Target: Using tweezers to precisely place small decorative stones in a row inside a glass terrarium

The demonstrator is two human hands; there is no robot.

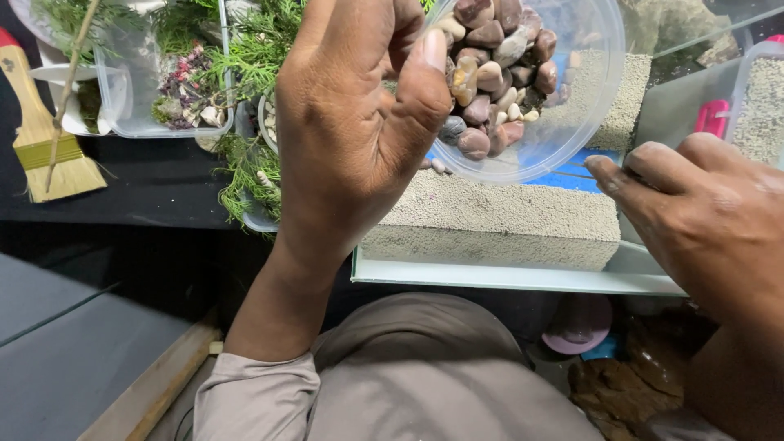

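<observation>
Pebble tub (pixel 563 98), tilted above the glass tank (pixel 506 273) and its sand bed (pixel 498 216), is gripped by the left hand (pixel 351 139); right hand (pixel 694 212), loosely curled and empty, is held beside the tank; pebble placing is judged underway, steady tipping being needed.

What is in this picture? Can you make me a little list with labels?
left hand: holds a clear tub, tilted, thumb on its rim
tub: holds pebbles, reddish, grey and cream
right hand: bare, fingers bent, beside the tub, not touching it
below the tub: glass tank with a sand layer
far left: brush on a dark table
top left: clear box and green sprigs
</observation>
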